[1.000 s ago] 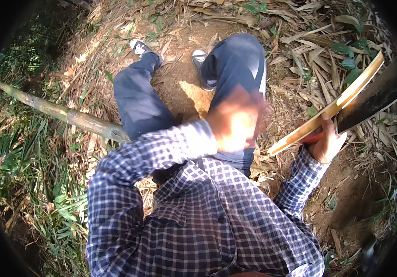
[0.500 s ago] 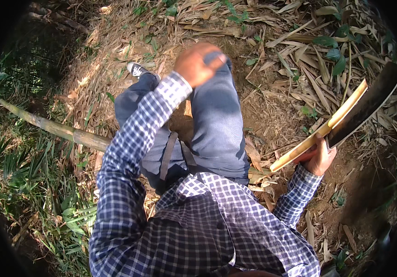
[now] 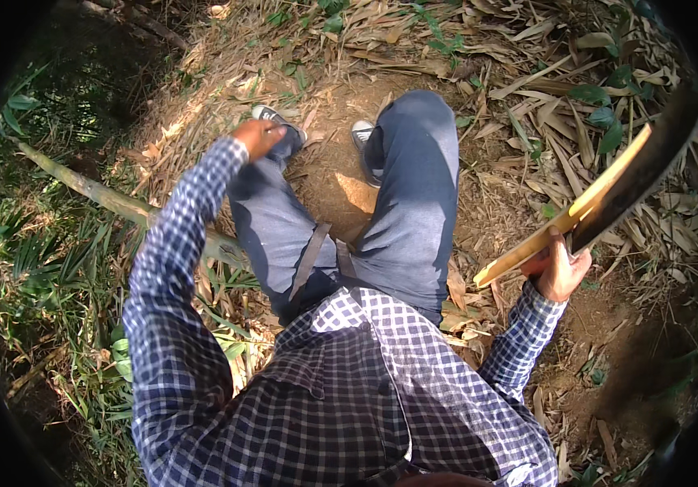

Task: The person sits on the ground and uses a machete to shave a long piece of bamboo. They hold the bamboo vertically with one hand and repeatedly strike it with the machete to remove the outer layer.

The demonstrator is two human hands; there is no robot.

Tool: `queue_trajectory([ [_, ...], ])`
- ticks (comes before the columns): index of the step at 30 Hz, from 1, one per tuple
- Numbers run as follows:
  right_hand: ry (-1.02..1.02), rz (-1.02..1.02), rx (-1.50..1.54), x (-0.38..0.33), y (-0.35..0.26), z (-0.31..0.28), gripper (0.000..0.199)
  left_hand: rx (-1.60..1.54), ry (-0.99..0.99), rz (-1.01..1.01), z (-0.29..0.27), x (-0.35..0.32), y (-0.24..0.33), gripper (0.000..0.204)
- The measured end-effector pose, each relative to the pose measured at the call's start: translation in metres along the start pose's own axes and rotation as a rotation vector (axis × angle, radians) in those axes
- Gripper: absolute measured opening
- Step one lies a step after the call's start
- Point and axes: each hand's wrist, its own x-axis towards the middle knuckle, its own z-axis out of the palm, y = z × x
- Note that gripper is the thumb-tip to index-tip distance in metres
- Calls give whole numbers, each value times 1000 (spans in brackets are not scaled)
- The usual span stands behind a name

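My right hand [image 3: 562, 272] grips a long tool, a machete by its look, at the right. Its broad dark blade [image 3: 633, 191] curves up and away to the right. Along it lies a pale yellow strip of wood or split bamboo [image 3: 527, 249], held in the same grip. Whether the strip is the machete's handle or a separate piece, I cannot tell. My left hand [image 3: 258, 139] is raised over my left shin, its fingers loosely bent and partly hidden. Nothing shows in it.
A long bamboo pole [image 3: 114, 197] lies at the left and passes behind my left leg. Dry bamboo leaves [image 3: 560, 122] litter the slope ahead and right. Green undergrowth [image 3: 49, 268] grows at the left. Bare brown soil [image 3: 333, 122] lies around my shoes.
My left hand has swung left, from over my right thigh to over my left shin. My legs have moved apart and both shoes now show. The right hand keeps its grip.
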Motion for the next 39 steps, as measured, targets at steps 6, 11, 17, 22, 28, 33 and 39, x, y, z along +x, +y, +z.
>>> queue_trajectory([
  [6, -175, 61, 136, 10, 11, 25, 10, -782, 556, 33, 112, -149, -19, 32],
  [11, -323, 42, 168, 7, -8, 49, 10, -1022, 706, 82, 144, -188, 33, 24],
  [17, -477, 10, 91, -5, -2, 78, 12, -1055, 428, 247, 109, -193, 107, 28],
  [22, -573, 94, 196, -22, 3, 98, 12, -1370, 53, 440, 115, -193, 157, 38],
  [28, -670, 146, 95, -31, -4, 132, 14, -1321, -93, 499, 118, -206, 158, 44],
  [33, -766, -11, 54, -39, -23, 153, 15, -1238, 60, 572, 107, -208, 164, 40],
  [39, -826, -173, -100, -27, -47, 166, 29, -1613, 49, 479, 96, -204, 156, 31],
])
